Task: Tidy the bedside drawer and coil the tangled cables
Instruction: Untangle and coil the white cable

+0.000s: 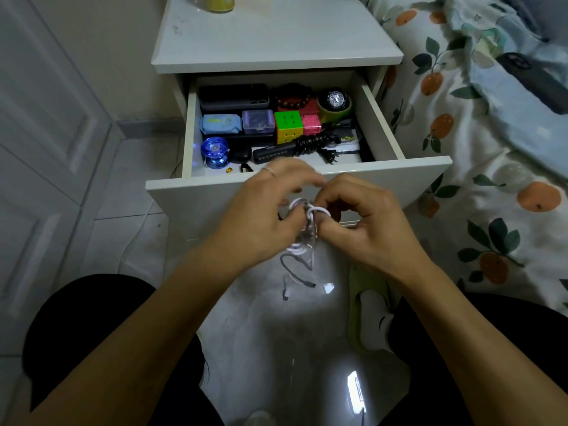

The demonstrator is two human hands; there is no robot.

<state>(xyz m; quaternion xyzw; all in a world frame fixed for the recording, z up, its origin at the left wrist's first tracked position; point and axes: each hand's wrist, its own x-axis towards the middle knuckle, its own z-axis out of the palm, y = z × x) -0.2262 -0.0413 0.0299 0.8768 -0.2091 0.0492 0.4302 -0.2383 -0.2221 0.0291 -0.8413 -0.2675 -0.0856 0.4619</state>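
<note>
Both hands pinch the white cable (pixel 302 210) between them: left hand (pixel 264 216), right hand (pixel 362 216); loose ends hang straight down.

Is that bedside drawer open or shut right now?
Open. The drawer is pulled out, so the puzzle cube and watch inside show.
</note>
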